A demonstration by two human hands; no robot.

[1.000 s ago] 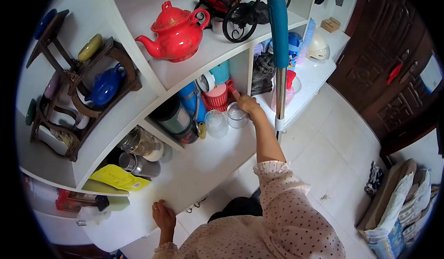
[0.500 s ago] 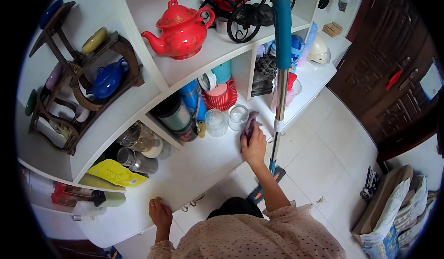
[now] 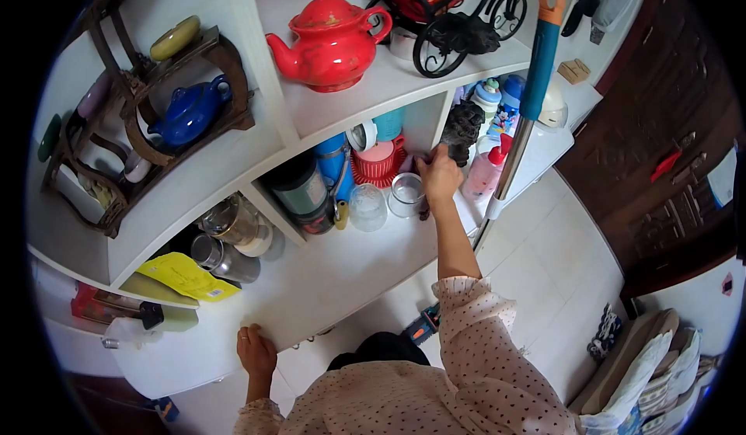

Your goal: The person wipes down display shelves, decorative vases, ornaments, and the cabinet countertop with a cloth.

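Observation:
In the head view, my right hand [image 3: 440, 177] reaches deep onto the white counter [image 3: 346, 268], beside a clear glass jar [image 3: 406, 195]. Its fingers close over a dark purple cloth [image 3: 424, 214], mostly hidden beneath the hand. Left of that jar stands a second glass [image 3: 367, 208], and behind them a red cup [image 3: 374, 159] sits on a red saucer. A dark carved figure [image 3: 463, 128] is just beyond my fingertips. My left hand [image 3: 256, 351], wearing a ring, lies flat on the counter's front edge, holding nothing.
A mop or broom pole [image 3: 536, 85] leans upright close to my right arm, near a pink pump bottle [image 3: 486, 172]. The upper shelf holds a red teapot [image 3: 332, 43]. A steel flask [image 3: 225, 258] and yellow packet [image 3: 183, 276] lie in the left compartment.
My right hand has moved with the cloth from the counter's front edge deeper in, toward the dark figure behind the glass jar. The view has shifted slightly; my left hand stays on the edge.

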